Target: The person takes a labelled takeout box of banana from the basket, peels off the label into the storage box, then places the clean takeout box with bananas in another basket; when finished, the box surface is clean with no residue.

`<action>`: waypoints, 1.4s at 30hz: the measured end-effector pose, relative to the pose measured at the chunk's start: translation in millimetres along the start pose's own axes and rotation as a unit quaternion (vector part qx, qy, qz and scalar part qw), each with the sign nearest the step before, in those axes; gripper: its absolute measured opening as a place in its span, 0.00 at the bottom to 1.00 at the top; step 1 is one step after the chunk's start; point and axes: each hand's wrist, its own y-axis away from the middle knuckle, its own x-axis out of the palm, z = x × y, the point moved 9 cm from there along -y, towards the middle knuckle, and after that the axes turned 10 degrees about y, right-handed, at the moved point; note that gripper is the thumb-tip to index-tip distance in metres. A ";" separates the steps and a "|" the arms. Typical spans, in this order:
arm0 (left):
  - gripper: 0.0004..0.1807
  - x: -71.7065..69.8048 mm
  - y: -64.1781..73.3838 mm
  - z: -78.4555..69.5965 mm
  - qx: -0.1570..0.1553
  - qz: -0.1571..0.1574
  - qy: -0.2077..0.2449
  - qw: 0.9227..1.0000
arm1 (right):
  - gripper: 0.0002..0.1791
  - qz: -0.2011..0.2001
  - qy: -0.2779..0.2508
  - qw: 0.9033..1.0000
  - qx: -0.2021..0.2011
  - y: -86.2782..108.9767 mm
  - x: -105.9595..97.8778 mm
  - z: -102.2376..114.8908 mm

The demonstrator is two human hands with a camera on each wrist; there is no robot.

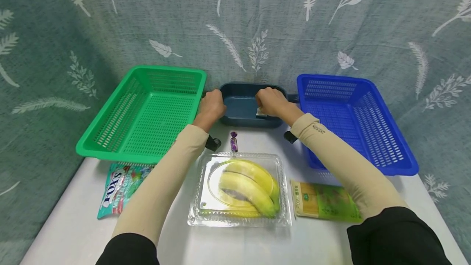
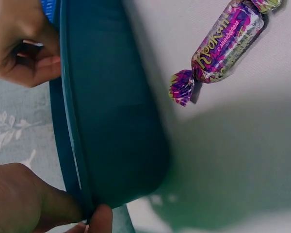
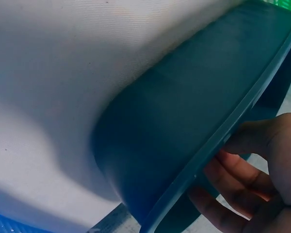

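Observation:
A dark teal basin (image 1: pixel 239 111) with rounded corners stands at the back of the table. My left hand (image 1: pixel 213 105) grips its left end; in the left wrist view the thumb (image 2: pixel 103 219) lies against the rim. My right hand (image 1: pixel 272 100) reaches over the basin's right half with bent fingers (image 3: pixel 240 177), their tips partly hidden behind the rim. Beneath it a small silvery piece (image 1: pixel 260 113) shows in the head view; I cannot tell whether the fingers hold it. A purple wrapped candy (image 1: pixel 234 141) lies in front of the basin.
A green basket (image 1: pixel 147 158) stands left, a blue basket (image 1: pixel 399 169) right. Nearer are a clear plastic box (image 1: pixel 241 220) of bananas, a teal FOX'S bag (image 1: pixel 119 189) and a yellow-green packet (image 1: pixel 324 201) partly under the right sleeve. A patterned curtain (image 1: pixel 191 19) hangs behind.

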 end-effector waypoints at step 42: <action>0.12 -7.3 2.5 2.7 0.013 0.012 0.047 0.999 | 0.22 0.015 0.005 1.000 0.014 5.1 -1.9 -2.1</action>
